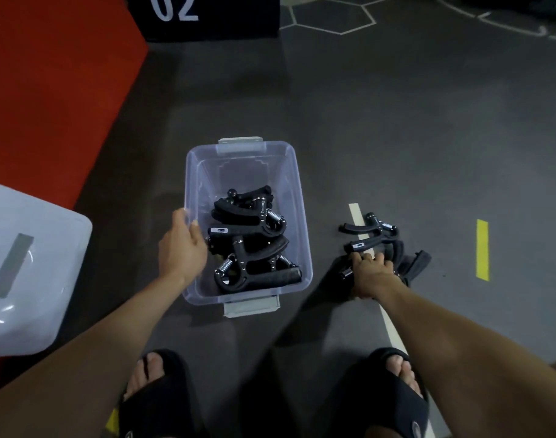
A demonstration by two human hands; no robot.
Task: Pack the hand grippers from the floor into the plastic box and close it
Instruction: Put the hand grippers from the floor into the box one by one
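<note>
A clear plastic box (297, 197) with grey latches stands open on the dark floor, holding several black hand grippers (250, 241) with metal springs. My left hand (183, 245) rests on the box's left wall, holding its rim. To the right of the box lies a small pile of black hand grippers (374, 238) on the floor. My right hand (371, 276) is down on the near side of that pile, fingers closed around one gripper. The box's translucent lid (27, 273) lies at the far left.
A red mat (49, 99) and a black block marked 02 (204, 17) lie beyond the box on the left. A white floor line (393, 330) and a yellow tape strip (482, 249) run by the pile. My two feet in black slides (163, 396) stand at the bottom.
</note>
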